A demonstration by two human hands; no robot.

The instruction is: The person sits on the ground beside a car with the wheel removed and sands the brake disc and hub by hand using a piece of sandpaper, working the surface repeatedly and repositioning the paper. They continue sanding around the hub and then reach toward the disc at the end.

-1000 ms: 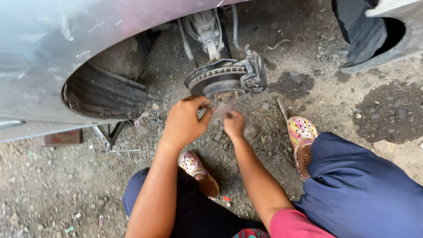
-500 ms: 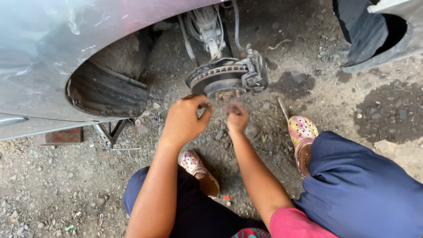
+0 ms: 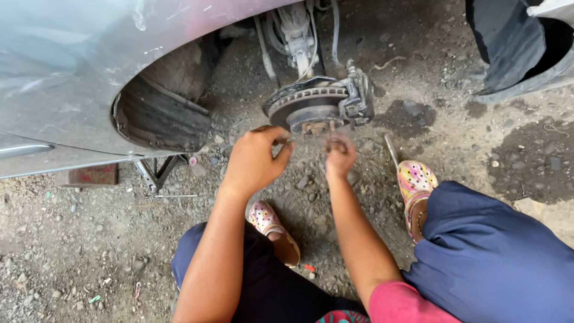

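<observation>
A bare brake disc (image 3: 305, 101) with its caliper (image 3: 359, 98) hangs in the open wheel arch of a grey car (image 3: 78, 66). My left hand (image 3: 257, 158) is just below the disc's lower left edge. Its fingers are curled and the thumb is pressed to them. My right hand (image 3: 339, 154) is right under the hub studs (image 3: 317, 127). It is blurred and its fingertips are bunched together. Whether it holds anything small is hidden. Both forearms reach forward from my squatting knees.
A scissor jack (image 3: 156, 173) props the car beside a red block (image 3: 89, 175). A metal tool (image 3: 391, 149) lies on the gravel by my patterned right shoe (image 3: 415, 179); my left shoe (image 3: 269, 221) is below my hands. A dark car part (image 3: 514, 42) sits top right.
My right hand has risen from the gravel to just under the hub studs and is still moving. My left hand has stayed by the disc's edge.
</observation>
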